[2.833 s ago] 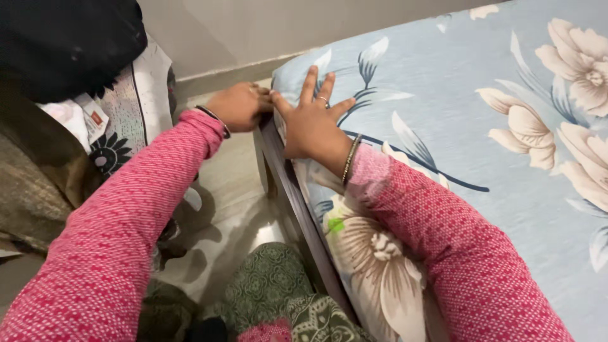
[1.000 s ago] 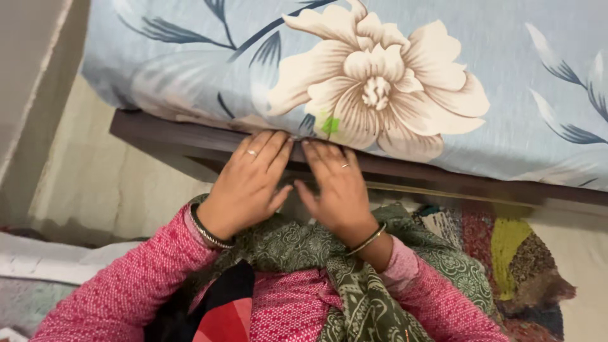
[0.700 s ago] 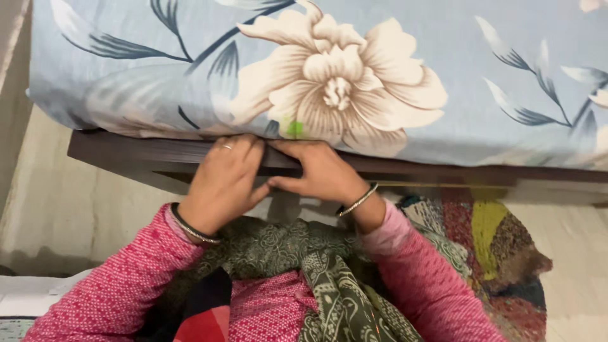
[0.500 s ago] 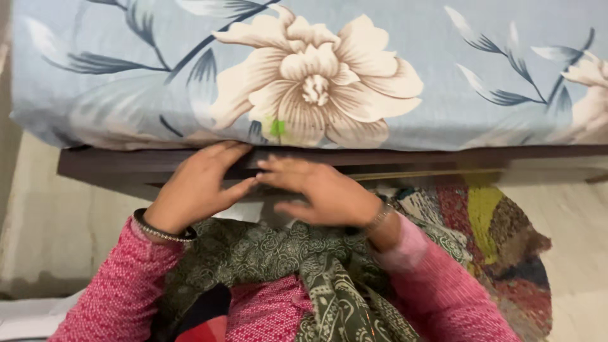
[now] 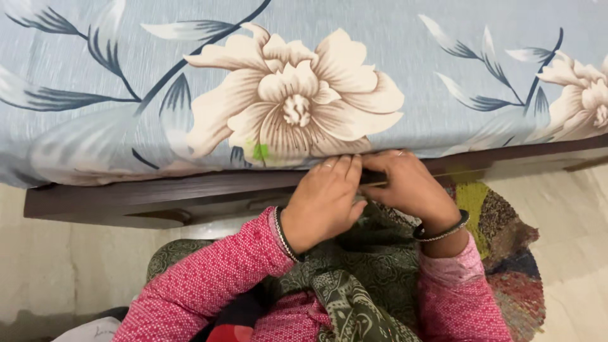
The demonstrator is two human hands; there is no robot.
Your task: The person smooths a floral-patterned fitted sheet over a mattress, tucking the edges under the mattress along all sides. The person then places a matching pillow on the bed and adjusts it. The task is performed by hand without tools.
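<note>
A light blue bedsheet (image 5: 392,69) with big cream flowers covers a mattress on a dark wooden bed frame (image 5: 139,196). Both my hands press side by side at the seam where the sheet's lower edge meets the frame. My left hand (image 5: 324,199) lies flat with its fingertips pushed against the sheet edge. My right hand (image 5: 408,185) sits just to its right, fingers bent in at the same edge. Whether the fingers pinch any cloth is hidden. Both arms wear pink knit sleeves and bangles.
A multicoloured round rug (image 5: 506,253) lies on the pale tiled floor (image 5: 69,266) under the bed's edge at the right. Green patterned cloth (image 5: 361,272) covers my lap below the hands. A small green mark (image 5: 260,151) shows on the sheet left of the hands.
Both hands have slid to the right along the bed frame's edge, past the green mark on the sheet. The view has shifted right with them.
</note>
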